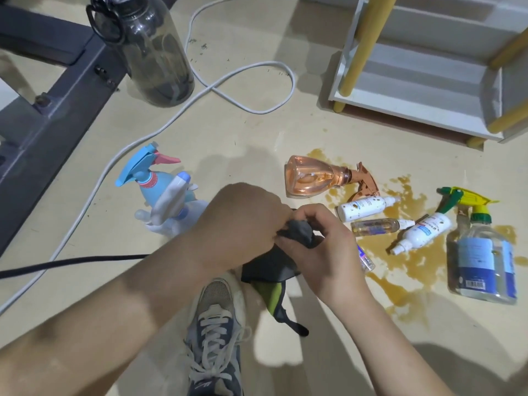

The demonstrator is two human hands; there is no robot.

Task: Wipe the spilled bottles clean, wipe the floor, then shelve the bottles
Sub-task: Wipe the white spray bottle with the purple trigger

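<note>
The left hand [243,215] and right hand [323,244] both curl their fingers round a bunched dark grey cloth [297,232], held over the pale beige floor [243,132] just left of the brown spill [400,287]. In the spill lie an orange spray bottle [311,178], two white bottles [363,208], and a large clear trigger bottle [480,258]. Beyond the spill stands a white shelf [414,90] on yellow legs. Left of the spill are a blue spray bottle [154,184] and a looping white cable [248,78].

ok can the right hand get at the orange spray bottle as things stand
Probably yes: the orange spray bottle lies just beyond the right hand with nothing between them, though that hand is busy gripping the dark cloth.
</note>
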